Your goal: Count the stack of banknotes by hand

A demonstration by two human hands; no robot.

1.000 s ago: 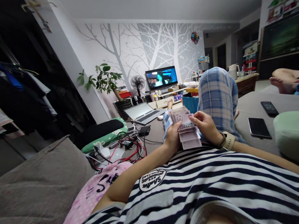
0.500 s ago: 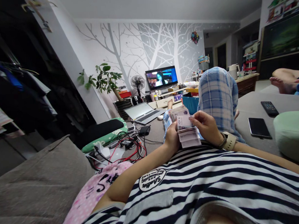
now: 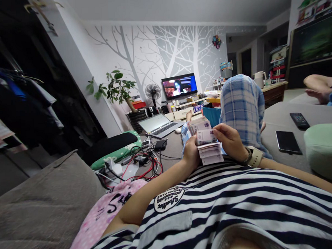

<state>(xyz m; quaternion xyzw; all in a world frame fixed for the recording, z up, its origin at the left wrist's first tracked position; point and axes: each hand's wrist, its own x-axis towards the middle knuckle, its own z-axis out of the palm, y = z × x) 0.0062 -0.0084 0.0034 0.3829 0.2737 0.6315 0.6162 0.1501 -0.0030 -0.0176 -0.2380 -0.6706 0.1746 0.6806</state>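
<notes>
A stack of pale purple banknotes (image 3: 206, 136) is held over my lap, its notes fanned into overlapping layers. My left hand (image 3: 191, 152) is closed around the stack's left edge. With thumb and fingers pinched, my right hand (image 3: 230, 140) is at the right edge of the upper note, which shows a figure 5. Lower notes hang down toward the striped shirt (image 3: 229, 195). My right wrist bears a pale watch (image 3: 255, 156) and a dark bracelet. The raised knee in blue plaid trousers (image 3: 240, 103) stands just beyond my right hand.
To the left lie an open laptop (image 3: 160, 126), a white mouse (image 3: 178, 131) and tangled cables (image 3: 148, 163). On the right are a phone (image 3: 288, 142), a remote control (image 3: 299, 121) and a green cushion (image 3: 323, 150). Another person's foot (image 3: 318, 94) rests at the far right.
The upper banknote lies a little differently, its figure 5 now showing more plainly. My right hand has shifted very slightly. The other person's foot at the right has moved.
</notes>
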